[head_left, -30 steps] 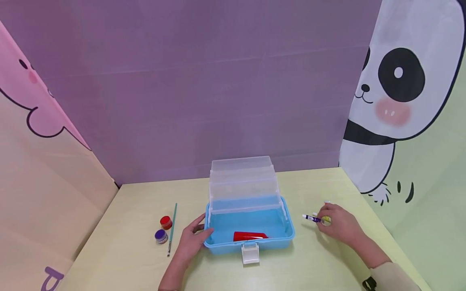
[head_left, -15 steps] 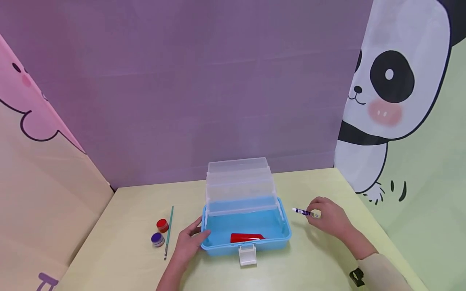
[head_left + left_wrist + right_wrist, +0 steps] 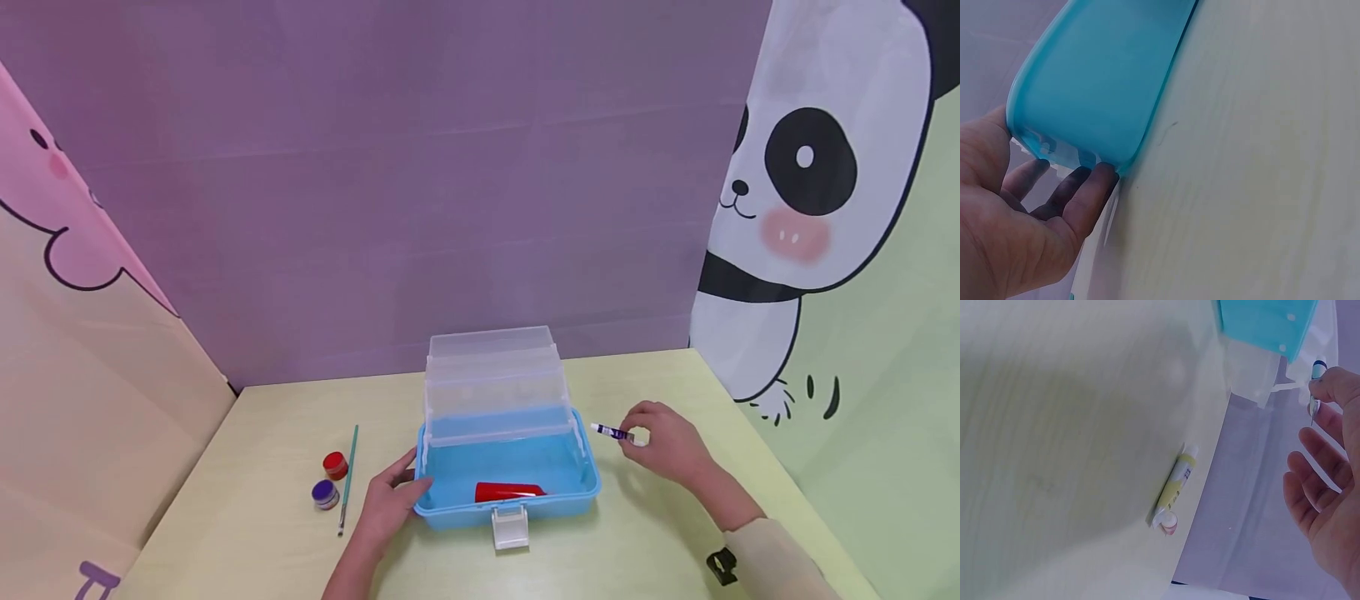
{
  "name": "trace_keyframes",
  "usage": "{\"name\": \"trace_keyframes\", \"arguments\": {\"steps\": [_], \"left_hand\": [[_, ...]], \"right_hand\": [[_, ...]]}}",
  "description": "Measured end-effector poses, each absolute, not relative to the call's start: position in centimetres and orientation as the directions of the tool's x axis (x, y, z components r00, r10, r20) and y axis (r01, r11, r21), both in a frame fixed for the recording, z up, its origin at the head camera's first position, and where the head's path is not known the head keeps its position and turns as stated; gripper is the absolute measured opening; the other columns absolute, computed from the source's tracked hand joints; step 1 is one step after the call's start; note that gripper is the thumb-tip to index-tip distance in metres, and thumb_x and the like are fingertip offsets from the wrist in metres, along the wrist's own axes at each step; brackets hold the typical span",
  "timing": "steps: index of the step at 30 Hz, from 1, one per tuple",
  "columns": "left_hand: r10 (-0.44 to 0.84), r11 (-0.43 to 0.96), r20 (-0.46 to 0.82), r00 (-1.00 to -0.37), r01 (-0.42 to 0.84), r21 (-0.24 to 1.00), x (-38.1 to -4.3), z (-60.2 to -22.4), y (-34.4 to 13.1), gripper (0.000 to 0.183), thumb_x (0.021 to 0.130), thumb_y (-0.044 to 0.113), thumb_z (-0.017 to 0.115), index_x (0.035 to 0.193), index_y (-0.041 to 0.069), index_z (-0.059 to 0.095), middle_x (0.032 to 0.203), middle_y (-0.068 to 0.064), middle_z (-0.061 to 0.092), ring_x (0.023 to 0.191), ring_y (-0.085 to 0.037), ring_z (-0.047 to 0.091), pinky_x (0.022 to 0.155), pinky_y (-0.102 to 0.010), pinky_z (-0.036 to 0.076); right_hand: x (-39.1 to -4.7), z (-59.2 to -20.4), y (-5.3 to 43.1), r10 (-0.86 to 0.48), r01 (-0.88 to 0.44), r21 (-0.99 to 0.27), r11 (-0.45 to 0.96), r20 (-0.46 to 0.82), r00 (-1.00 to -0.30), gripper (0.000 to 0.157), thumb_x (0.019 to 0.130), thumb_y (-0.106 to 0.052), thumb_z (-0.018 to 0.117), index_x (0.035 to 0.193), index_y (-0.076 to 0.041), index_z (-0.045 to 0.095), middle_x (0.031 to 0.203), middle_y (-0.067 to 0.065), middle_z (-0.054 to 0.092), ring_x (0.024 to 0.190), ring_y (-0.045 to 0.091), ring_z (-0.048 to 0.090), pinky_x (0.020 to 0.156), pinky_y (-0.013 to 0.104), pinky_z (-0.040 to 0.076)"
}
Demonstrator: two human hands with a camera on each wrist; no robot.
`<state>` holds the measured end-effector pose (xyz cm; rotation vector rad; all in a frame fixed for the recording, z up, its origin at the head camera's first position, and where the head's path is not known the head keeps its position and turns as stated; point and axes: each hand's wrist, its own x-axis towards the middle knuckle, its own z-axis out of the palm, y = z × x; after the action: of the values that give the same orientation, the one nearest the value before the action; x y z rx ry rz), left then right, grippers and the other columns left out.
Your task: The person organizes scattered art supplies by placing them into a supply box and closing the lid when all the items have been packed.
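Observation:
A light blue plastic box [image 3: 506,467] stands with its clear lid [image 3: 491,375] raised. My left hand [image 3: 386,504] grips its left side, thumb over the rim and fingers against the outer wall [image 3: 1104,81]. Inside, along the front wall, lies a red bottle [image 3: 508,492] with a narrowed end. Right of the box, my right hand [image 3: 667,442] pinches a small purple and white paint tube [image 3: 611,432] between thumb and forefinger, above the table. A yellow and white paint tube [image 3: 1175,484] lies on the table below that hand, with a small red-and-white end beside it [image 3: 1169,520].
At the left of the table [image 3: 285,550] sit a red-lidded paint pot [image 3: 335,465], a purple-lidded pot [image 3: 325,494] and a teal paintbrush [image 3: 348,479]. The white latch [image 3: 511,528] hangs at the box front. A purple wall covering [image 3: 360,208] rises behind.
My right hand has lifted the purple paint tube and carried it left toward the box. My left hand stays on the box. The head view has shifted slightly.

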<state>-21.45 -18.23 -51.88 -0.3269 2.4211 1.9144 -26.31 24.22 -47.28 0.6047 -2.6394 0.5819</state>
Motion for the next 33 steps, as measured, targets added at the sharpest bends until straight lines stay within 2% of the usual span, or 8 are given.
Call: {"name": "trace_keyframes", "arguments": {"steps": [7,15,33], "left_hand": [[-0.147,0.220,-0.158,-0.976,-0.188,0.957,-21.3,-51.9,-18.2,0.064,0.087,0.017,0.071,0.146,0.015,0.047,0.124,-0.021,0.054,0.105,-0.035,0.056,0.073,-0.039,0.058],[-0.142,0.207,-0.160,-0.977,-0.188,0.960,-21.0,-51.6,-18.2,0.063,0.087,0.015,0.071,0.145,0.014,0.047,0.123,-0.022,0.054,0.100,-0.032,0.058,0.072,-0.038,0.058],[-0.136,0.209,-0.162,-0.977,-0.188,0.960,-21.2,-51.7,-18.2,0.065,0.088,0.019,0.072,0.147,0.014,0.045,0.125,-0.022,0.054,0.103,-0.033,0.058,0.075,-0.039,0.058]], "right_hand": [[-26.8,-47.0,23.6,-0.337,-0.498,-0.304,0.812,0.453,-0.825,0.008,0.075,-0.017,0.080,0.080,-0.018,0.073,0.091,-0.008,0.062,0.083,0.017,0.059,0.062,0.030,0.051],[-27.2,-46.6,22.8,-0.322,-0.493,-0.315,0.811,0.463,-0.826,0.008,0.074,-0.019,0.080,0.078,-0.020,0.073,0.091,-0.007,0.063,0.085,0.017,0.059,0.063,0.032,0.052],[-28.2,-45.7,21.0,-0.352,-0.506,-0.310,0.805,0.437,-0.828,0.007,0.076,-0.021,0.079,0.079,-0.020,0.074,0.092,-0.005,0.063,0.087,0.018,0.060,0.069,0.033,0.053]]}}
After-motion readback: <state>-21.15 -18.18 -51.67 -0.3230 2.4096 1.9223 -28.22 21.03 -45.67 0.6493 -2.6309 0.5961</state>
